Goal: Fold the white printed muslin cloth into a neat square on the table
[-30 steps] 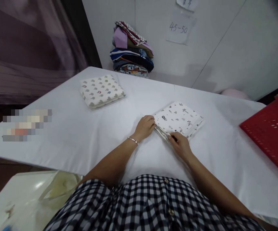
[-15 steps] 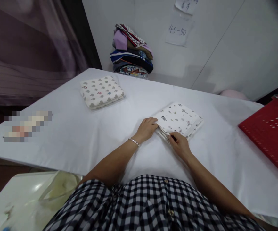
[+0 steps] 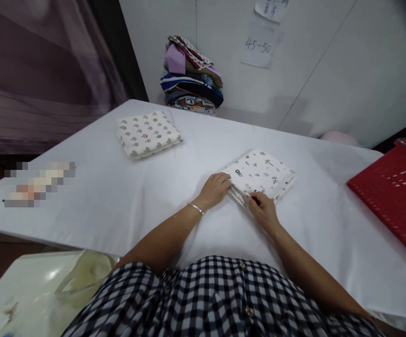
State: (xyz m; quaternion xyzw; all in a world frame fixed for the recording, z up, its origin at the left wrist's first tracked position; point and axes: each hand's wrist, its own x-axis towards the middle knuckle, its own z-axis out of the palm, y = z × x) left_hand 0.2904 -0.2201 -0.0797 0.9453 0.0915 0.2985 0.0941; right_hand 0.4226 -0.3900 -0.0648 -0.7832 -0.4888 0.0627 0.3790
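A folded white cloth [image 3: 259, 171] with small grey prints, palm trees among them, lies on the white-covered table [image 3: 175, 206] before me. At its near left corner my left hand [image 3: 217, 187] is closed on the cloth's edge, a silver bracelet on the wrist. My right hand [image 3: 263, 210] pinches the near edge further right, its fingers curled around the layers. Between the hands the folded layers part slightly. Further back on the left lies another folded cloth [image 3: 148, 133], white with grey apple-like shapes, touched by neither hand.
A red perforated plastic basket [image 3: 392, 187] stands at the right. Against the wall rises a stack of folded clothes [image 3: 192, 75]. A pixelated object [image 3: 39, 185] lies at the table's left. Below left, a white surface [image 3: 24, 285] holds a clear plastic bag [image 3: 87, 271].
The near edge of the cloth has dropped open a little more between my hands. My right fingers have shifted slightly along it; my left hand has hardly moved.
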